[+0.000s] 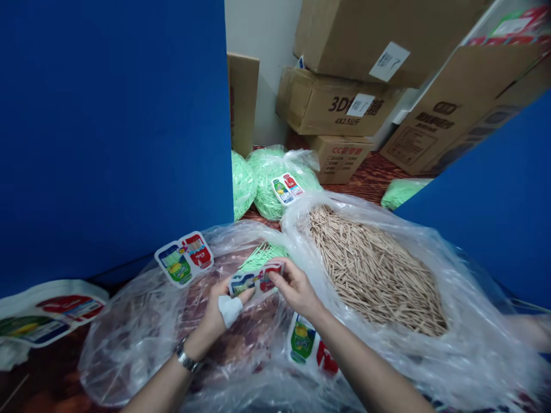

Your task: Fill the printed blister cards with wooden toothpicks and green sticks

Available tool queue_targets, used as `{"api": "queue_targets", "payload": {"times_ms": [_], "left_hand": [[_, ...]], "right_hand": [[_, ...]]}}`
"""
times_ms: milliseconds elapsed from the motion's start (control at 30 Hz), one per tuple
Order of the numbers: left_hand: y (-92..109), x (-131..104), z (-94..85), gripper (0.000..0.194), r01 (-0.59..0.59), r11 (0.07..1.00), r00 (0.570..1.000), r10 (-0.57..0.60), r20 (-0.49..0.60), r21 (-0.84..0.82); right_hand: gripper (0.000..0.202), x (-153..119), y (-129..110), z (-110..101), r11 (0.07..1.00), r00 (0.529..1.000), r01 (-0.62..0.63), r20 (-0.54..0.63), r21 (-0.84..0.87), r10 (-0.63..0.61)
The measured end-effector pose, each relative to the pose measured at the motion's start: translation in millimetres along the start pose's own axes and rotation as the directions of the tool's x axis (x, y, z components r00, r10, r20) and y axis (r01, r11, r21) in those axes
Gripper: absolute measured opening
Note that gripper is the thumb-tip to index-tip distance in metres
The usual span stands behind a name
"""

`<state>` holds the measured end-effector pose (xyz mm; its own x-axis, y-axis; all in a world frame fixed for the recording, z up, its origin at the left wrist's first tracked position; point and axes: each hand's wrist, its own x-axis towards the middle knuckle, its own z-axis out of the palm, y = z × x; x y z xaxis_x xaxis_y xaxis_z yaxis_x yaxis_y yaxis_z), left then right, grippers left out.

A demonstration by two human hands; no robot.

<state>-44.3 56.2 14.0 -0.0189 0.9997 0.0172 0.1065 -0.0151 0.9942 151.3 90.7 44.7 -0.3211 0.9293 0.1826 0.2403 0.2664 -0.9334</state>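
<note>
Between my two hands is a small printed packet (247,283), red at one end and green and blue at the other. My left hand (215,307) grips its left end, with something white wrapped at the base of the thumb and a metal watch on the wrist. The right end is pinched by my right hand (297,289), thumb on top. Just beyond lie loose pale green sticks (263,256) in a clear plastic bag (129,327). To the right, a second open bag (301,215) holds many tan sticks (374,269).
Matching packets lie on the left bag (184,259), under my right forearm (302,339) and on a tied bag of green sticks (269,163). A stack of larger packets (55,310) is at left. Blue panels (116,115) flank the space; cardboard boxes (310,106) stand behind. Another person's blurred arm (527,331) shows at right.
</note>
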Motion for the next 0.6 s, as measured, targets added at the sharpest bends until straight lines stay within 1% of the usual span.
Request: {"api": "queue_targets", "payload": {"times_ms": [67,100,133,167,200,233,267,300,333,367,400,433,467,533,600], "left_hand": [[-2.8,-1.5,-17.0,0.023,0.026,0.999,0.997,-0.024,-0.067,0.031],[-5.4,-1.2,-28.5,0.026,0.043,0.998,0.992,-0.038,-0.119,0.042],[-8.6,0.0,-41.5,0.029,0.057,0.997,0.984,-0.048,-0.169,0.048],[-12.4,2.1,-55.6,0.032,0.069,0.996,0.974,-0.056,-0.22,0.052],[-16.7,5.1,-69.9,0.036,0.078,0.995,0.957,-0.059,-0.284,0.055],[-21.5,8.9,-83.7,0.039,0.078,0.995,0.937,-0.05,-0.344,0.067],[-26.5,13.4,-96.4,0.04,0.087,0.991,0.921,-0.042,-0.387,0.099],[-31.6,18.3,-107.5,0.04,0.089,0.984,0.9,-0.014,-0.436,0.154],[-36.4,23.5,-116.5,0.039,0.088,0.972,0.877,0.028,-0.479,0.218],[-40.8,28.5,-123.3,0.04,0.082,0.955,0.859,0.078,-0.506,0.287],[-44.3,33.1,-128.1,0.042,0.089,0.93,0.837,0.124,-0.533,0.356],[-46.7,36.9,-130.9,0.044,0.102,0.905,0.816,0.161,-0.555,0.413],[-47.9,39.8,-132.3,0.044,0.117,0.888,0.807,0.177,-0.564,0.445],[-47.1,42.6,-132.4,0.044,0.177,0.842,0.787,0.189,-0.588,0.509],[-43.9,42.5,-131.4,0.047,0.257,0.799,0.762,0.178,-0.622,0.543]], "right_hand": [[0.036,-8.1,-0.7,-12.9,0.99,0.999,0.005,0.049,-0.144,0.003],[0.036,-14.0,0.4,-22.4,0.967,0.995,-0.001,0.095,-0.256,0.026],[0.031,-20.8,2.7,-33.1,0.923,0.985,-0.012,0.157,-0.384,0.078],[0.027,-28.3,6.1,-44.0,0.854,0.962,-0.025,0.219,-0.52,0.161],[0.026,-36.2,10.3,-54.4,0.753,0.926,-0.036,0.262,-0.657,0.273],[0.025,-44.0,14.8,-63.6,0.631,0.883,-0.041,0.267,-0.775,0.386],[0.028,-51.3,19.5,-71.2,0.505,0.843,-0.044,0.239,-0.862,0.482],[0.031,-57.8,24.1,-77.1,0.395,0.814,-0.051,0.191,-0.917,0.548],[0.035,-63.3,28.5,-81.5,0.32,0.8,-0.065,0.143,-0.945,0.583],[0.038,-67.7,33.0,-84.8,0.291,0.795,-0.081,0.114,-0.953,0.595],[0.039,-71.2,37.5,-87.4,0.302,0.798,-0.096,0.108,-0.948,0.593],[0.038,-73.8,42.1,-89.8,0.343,0.805,-0.11,0.119,-0.933,0.582],[0.036,-75.8,46.9,-92.1,0.4,0.814,-0.125,0.136,-0.908,0.565],[0.031,-79.2,56.5,-97.0,0.519,0.837,-0.164,0.16,-0.839,0.523],[0.026,-82.3,65.1,-101.3,0.612,0.863,-0.208,0.151,-0.763,0.482]]}}
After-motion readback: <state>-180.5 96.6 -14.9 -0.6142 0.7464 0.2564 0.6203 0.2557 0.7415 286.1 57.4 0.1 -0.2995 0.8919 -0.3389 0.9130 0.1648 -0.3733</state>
